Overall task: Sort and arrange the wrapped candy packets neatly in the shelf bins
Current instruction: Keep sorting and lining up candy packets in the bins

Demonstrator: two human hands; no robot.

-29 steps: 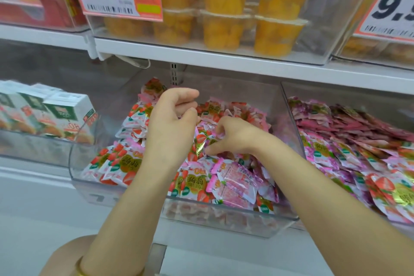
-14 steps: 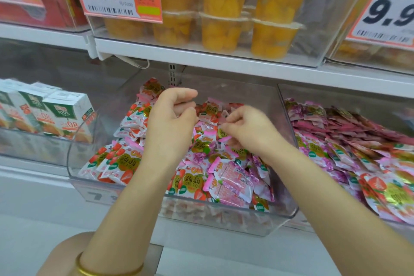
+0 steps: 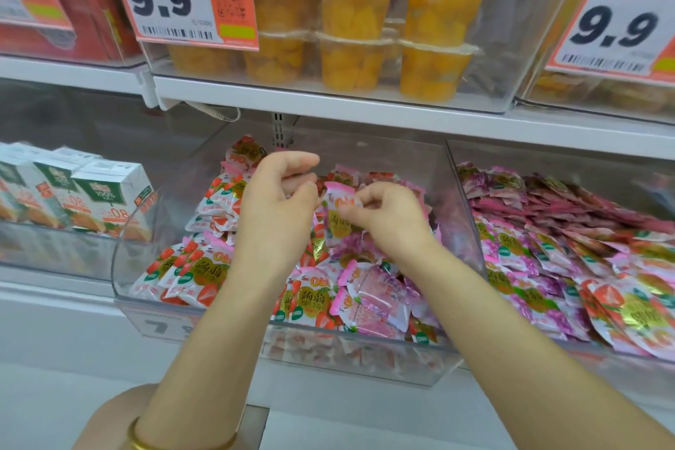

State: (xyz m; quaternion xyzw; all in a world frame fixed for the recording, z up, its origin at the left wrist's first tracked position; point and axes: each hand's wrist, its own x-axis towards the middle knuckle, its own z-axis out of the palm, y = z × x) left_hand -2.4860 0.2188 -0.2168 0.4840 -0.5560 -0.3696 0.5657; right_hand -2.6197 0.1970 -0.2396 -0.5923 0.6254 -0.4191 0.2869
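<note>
Left hand [image 3: 277, 208]: fingers curled beside packet [image 3: 338, 210]; whether it grips, cannot tell.
Packet: raised over the heap in the middle bin [image 3: 365, 363], between both hands.
Right hand [image 3: 389, 221]: fingertips pinch packet's right side.
Handling: probably light, crinkly, slippery film; take by a sealed edge, not the soft middle.
</note>
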